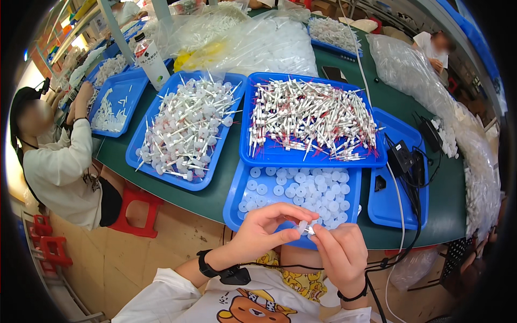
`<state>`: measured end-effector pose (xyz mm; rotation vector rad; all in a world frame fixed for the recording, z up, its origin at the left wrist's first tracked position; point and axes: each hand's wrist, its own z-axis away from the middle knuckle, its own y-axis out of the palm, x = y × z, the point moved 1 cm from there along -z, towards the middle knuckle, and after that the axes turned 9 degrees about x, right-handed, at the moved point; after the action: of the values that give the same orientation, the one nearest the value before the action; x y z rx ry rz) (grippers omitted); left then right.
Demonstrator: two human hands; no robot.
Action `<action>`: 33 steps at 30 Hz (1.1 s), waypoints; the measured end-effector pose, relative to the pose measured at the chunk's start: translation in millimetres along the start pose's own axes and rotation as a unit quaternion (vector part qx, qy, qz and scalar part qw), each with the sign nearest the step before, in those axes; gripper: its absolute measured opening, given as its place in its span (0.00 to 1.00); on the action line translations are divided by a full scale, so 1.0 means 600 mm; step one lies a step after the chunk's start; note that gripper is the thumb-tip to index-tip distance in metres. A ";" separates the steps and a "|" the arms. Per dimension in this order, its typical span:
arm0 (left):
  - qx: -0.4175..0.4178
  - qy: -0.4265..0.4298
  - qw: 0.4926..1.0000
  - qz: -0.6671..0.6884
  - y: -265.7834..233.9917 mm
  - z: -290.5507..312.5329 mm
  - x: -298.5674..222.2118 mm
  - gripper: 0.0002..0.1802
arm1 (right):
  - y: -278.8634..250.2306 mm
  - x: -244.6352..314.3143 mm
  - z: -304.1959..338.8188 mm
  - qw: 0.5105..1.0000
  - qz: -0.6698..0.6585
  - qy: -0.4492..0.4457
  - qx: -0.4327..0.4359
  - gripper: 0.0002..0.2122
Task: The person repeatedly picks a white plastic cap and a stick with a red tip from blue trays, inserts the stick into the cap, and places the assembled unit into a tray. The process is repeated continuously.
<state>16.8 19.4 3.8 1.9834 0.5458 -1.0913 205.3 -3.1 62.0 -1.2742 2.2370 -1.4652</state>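
Note:
Both of my hands meet over the near edge of a blue tray (237,185) of round translucent white discs (307,188). My left hand (264,229) is closed, pinching one small translucent disc (302,226) between thumb and fingers. With thumb and forefinger together, my right hand (342,250) grips a small white stick-like part (310,230) against that disc. Fingers partly cover both pieces, so I cannot tell how far the stick goes into the disc. Just beyond, another blue tray (312,160) overlaps the disc tray and holds many white sticks with thin red wires (312,118).
Left of these, a blue tray (161,180) is heaped with sticks bearing discs. A bottle (151,62) stands behind it. On the right, a blue tray (379,204) holds black adapters (399,159) and cables. Plastic bags (280,43) lie behind. A co-worker (59,156) sits at left.

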 end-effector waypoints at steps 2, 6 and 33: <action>-0.009 0.011 0.999 -0.040 -0.007 0.006 0.009 0.18 | 0.003 -0.003 0.000 1.000 0.008 -0.017 0.002 0.17; -0.010 -0.008 0.989 -0.150 -0.013 0.008 -0.002 0.21 | 0.003 -0.005 0.003 0.999 0.022 -0.033 0.005 0.17; 0.001 0.039 0.948 -0.316 -0.025 0.010 -0.035 0.10 | 0.034 0.002 -0.003 0.992 -0.125 0.016 0.008 0.13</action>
<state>-7.9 23.4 13.2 1.9016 1.2826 -1.3818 192.4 0.2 46.6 -1.5860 2.1426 -1.5911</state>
